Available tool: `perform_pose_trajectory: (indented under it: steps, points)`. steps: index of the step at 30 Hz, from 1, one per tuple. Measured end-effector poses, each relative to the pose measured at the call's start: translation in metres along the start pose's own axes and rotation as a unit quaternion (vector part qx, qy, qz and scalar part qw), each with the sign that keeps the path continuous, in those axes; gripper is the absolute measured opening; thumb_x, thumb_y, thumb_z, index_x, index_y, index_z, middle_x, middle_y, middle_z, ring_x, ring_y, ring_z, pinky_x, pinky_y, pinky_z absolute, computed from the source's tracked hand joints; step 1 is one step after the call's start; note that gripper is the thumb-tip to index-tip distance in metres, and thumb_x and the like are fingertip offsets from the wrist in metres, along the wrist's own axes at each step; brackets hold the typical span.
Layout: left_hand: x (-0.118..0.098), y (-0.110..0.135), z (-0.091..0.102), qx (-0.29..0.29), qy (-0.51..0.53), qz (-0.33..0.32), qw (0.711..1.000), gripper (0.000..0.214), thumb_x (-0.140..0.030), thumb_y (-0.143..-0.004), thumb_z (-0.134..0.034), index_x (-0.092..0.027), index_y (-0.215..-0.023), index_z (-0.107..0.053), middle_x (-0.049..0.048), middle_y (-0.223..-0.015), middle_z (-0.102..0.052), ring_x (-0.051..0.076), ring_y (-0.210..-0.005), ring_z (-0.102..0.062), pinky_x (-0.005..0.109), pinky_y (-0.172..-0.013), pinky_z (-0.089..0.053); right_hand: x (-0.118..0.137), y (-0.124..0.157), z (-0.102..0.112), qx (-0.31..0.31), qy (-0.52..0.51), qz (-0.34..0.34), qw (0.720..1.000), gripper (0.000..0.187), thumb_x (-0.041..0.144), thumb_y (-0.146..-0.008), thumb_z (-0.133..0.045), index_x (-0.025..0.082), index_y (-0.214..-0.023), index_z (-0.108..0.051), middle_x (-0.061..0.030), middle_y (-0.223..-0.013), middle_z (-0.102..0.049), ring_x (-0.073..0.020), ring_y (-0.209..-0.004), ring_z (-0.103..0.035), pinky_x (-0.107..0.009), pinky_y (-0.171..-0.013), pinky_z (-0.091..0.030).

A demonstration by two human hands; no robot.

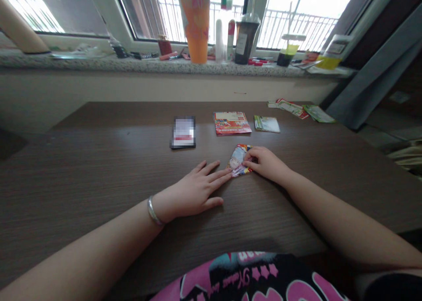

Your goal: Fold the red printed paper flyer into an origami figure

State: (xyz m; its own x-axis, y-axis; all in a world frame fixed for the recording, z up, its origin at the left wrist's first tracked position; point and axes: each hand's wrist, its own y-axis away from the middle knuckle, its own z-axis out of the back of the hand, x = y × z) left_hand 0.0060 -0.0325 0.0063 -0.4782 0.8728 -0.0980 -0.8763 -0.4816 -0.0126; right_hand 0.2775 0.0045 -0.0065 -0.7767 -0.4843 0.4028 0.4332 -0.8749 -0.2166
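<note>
A small colourful folded paper lies on the dark wooden table. My left hand rests flat on the table with fingers stretched out, its fingertips touching the paper's left edge; a silver bracelet circles that wrist. My right hand is curled on the paper's right side, fingers pressing or pinching its edge.
Farther back lie a dark card, a red printed sheet, a green-white stack and more leaflets at the far right. The windowsill holds an orange cup, a dark drink cup, bottles and pens.
</note>
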Motion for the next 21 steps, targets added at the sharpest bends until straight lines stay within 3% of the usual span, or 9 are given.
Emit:
perform_pose_trajectory:
  steps: [16, 21]
  points:
    - [-0.0020, -0.0040, 0.0035, 0.003, 0.025, -0.002, 1.000, 0.066, -0.047, -0.094, -0.047, -0.030, -0.151, -0.018, 0.0012, -0.154, -0.031, 0.031, -0.142, -0.022, 0.048, -0.114, -0.019, -0.0059, 0.0000, 0.0005, -0.016, 0.011, -0.005, 1.000, 0.011, 0.022, -0.080, -0.062, 0.016, -0.070, -0.061, -0.0043, -0.077, -0.060, -0.0162, -0.073, -0.055, -0.028, -0.069, -0.041]
    - [-0.0017, -0.0049, 0.0011, 0.002, 0.027, 0.002, 1.000, 0.067, -0.048, -0.093, -0.047, -0.030, -0.151, -0.017, 0.0005, -0.154, -0.030, 0.033, -0.142, -0.022, 0.052, -0.113, -0.019, 0.0015, 0.0026, 0.0031, -0.022, 0.108, 0.017, 0.994, 0.008, 0.024, -0.080, -0.061, 0.017, -0.075, -0.062, -0.0062, -0.082, -0.062, -0.0194, -0.080, -0.055, -0.032, -0.076, -0.041]
